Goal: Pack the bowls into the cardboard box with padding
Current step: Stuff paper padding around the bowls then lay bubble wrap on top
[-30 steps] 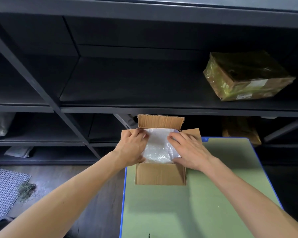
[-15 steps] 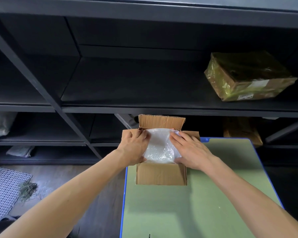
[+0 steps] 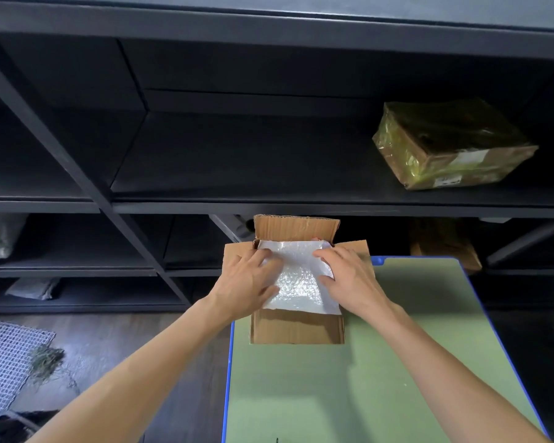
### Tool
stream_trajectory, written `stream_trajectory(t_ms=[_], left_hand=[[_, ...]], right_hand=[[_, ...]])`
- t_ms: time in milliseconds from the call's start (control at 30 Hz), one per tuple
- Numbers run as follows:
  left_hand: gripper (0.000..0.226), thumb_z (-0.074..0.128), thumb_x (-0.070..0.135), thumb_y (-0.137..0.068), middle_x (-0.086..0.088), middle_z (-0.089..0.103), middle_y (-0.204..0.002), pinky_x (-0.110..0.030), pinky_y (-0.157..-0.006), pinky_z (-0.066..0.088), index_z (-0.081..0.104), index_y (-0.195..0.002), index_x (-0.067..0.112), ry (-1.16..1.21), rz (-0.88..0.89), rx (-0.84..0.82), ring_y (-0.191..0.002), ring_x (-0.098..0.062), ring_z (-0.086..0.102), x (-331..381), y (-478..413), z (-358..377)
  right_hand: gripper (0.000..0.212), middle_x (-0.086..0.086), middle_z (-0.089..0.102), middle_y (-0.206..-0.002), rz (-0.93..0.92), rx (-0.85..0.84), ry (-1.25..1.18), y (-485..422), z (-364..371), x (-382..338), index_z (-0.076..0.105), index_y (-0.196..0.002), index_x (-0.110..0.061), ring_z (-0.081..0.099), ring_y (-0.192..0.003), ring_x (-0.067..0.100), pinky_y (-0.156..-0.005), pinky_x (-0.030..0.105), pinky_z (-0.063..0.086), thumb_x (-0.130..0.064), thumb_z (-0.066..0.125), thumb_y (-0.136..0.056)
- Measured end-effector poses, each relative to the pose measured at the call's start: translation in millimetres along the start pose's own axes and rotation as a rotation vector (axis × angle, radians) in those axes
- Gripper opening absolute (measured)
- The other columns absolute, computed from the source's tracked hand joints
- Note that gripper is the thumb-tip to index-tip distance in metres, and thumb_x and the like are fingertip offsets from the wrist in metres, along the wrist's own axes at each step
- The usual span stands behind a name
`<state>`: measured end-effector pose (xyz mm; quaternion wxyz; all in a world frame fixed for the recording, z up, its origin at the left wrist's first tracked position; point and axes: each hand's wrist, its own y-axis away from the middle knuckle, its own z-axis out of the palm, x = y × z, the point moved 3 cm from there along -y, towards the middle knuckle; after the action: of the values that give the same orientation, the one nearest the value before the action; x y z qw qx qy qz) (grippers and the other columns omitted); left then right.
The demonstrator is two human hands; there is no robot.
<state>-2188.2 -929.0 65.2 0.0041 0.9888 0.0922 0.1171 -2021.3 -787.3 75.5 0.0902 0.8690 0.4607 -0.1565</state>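
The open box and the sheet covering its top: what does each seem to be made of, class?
Open box: corrugated cardboard, matt brown; the far flap's edge looks fluted. Sheet: probably bubble wrap, translucent white plastic with a glossy, bumpy surface.

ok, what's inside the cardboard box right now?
Only bubble wrap shows in the open cardboard box, with the left hand and right hand flat on it. Anything beneath, bowls included, is covered.

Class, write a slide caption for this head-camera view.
Both hands press bubble wrap into an open cardboard box on a green table.
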Motion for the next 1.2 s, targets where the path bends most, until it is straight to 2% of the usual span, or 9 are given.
stream_trajectory(t_ms=[133,200,300,467,600,733,933,1033,1200], left_hand=[[0.045,0.056,0.023,-0.093,-0.005,0.036,-0.149,-0.04,-0.106,0.036,0.048,-0.138,0.021,0.222,-0.101,0.029,-0.13,-0.026,0.039,1.3,2.5,-2.0],[0.05,0.059,0.01,-0.089,-0.009,0.037,-0.147,-0.04,-0.107,0.038,0.05,-0.137,0.02,0.347,-0.148,0.108,-0.129,-0.026,0.036,3.9,6.0,-3.8],[0.054,0.059,-0.002,-0.085,-0.005,0.037,-0.141,-0.037,-0.096,0.048,0.055,-0.134,0.022,0.43,-0.252,0.232,-0.126,-0.023,0.037,7.4,11.3,-3.4],[0.046,0.061,0.003,-0.088,0.004,0.041,-0.126,-0.014,-0.074,0.049,0.059,-0.126,0.029,0.659,-0.45,0.23,-0.102,-0.009,0.055,2.3,12.4,-2.2],[0.037,0.056,0.005,-0.092,0.007,0.054,-0.114,-0.008,-0.059,0.043,0.063,-0.119,0.03,0.657,-0.456,0.245,-0.088,0.003,0.057,-6.3,13.7,-8.4],[0.025,0.068,0.029,-0.091,0.006,0.056,-0.109,-0.008,-0.056,0.036,0.06,-0.115,0.03,0.6,-0.508,0.17,-0.08,-0.002,0.06,-6.9,12.5,-3.0],[0.027,0.063,0.011,-0.086,0.017,0.052,-0.087,-0.021,-0.055,0.048,0.061,-0.106,0.03,0.52,-0.492,0.266,-0.071,-0.005,0.057,5.3,11.1,-1.5],[0.031,0.058,0.005,-0.087,0.01,0.056,-0.096,-0.013,-0.054,0.039,0.063,-0.104,0.03,0.53,-0.518,0.278,-0.076,-0.004,0.056,0.7,5.9,-2.6],[0.038,0.054,0.008,-0.086,0.008,0.061,-0.083,-0.019,-0.058,0.04,0.045,-0.114,0.032,0.774,-0.562,0.262,-0.077,-0.005,0.059,-5.2,9.6,-16.9]], right_hand=[[0.044,-0.005,0.052,-0.124,0.089,0.01,-0.189,-4.2,3.4,-9.1,0.057,-0.128,-0.024,0.054,-0.094,0.002,-0.083,0.025,0.047,-0.004,0.06,-0.09],[0.044,-0.002,0.047,-0.124,0.129,0.019,-0.208,-4.2,5.6,-11.2,0.058,-0.126,-0.021,0.053,-0.1,0.007,-0.081,0.03,0.05,0.001,0.058,-0.088],[0.047,-0.002,0.043,-0.129,0.13,0.039,-0.183,-0.6,9.6,-12.0,0.059,-0.125,-0.016,0.044,-0.121,0.013,-0.084,0.033,0.05,0.009,0.057,-0.085],[0.042,-0.003,0.05,-0.111,0.191,0.068,-0.236,4.1,4.0,-9.3,0.064,-0.118,-0.018,0.052,-0.089,0.008,-0.073,0.016,0.04,0.009,0.048,-0.09],[0.041,-0.003,0.059,-0.106,0.22,0.082,-0.275,4.3,-6.5,-10.1,0.067,-0.114,-0.02,0.058,-0.092,0.007,-0.08,0.019,0.048,0.008,0.049,-0.089],[0.029,-0.002,0.055,-0.116,0.2,0.009,-0.201,7.7,-1.1,-12.9,0.065,-0.118,-0.018,0.059,-0.097,0.012,-0.083,0.025,0.049,-0.005,0.059,-0.093],[0.02,-0.003,0.052,-0.115,0.184,0.083,-0.205,13.6,10.6,-18.2,0.066,-0.115,-0.018,0.054,-0.108,0.015,-0.085,0.033,0.05,-0.023,0.065,-0.095],[0.022,-0.002,0.054,-0.118,0.15,0.097,-0.15,14.4,9.4,-21.7,0.067,-0.116,-0.017,0.048,-0.12,0.016,-0.089,0.034,0.048,-0.025,0.063,-0.097],[0.026,-0.007,0.053,-0.122,0.131,0.166,-0.19,18.7,-11.8,-22.7,0.064,-0.12,-0.019,0.048,-0.121,0.012,-0.094,0.021,0.039,-0.013,0.057,-0.096]])
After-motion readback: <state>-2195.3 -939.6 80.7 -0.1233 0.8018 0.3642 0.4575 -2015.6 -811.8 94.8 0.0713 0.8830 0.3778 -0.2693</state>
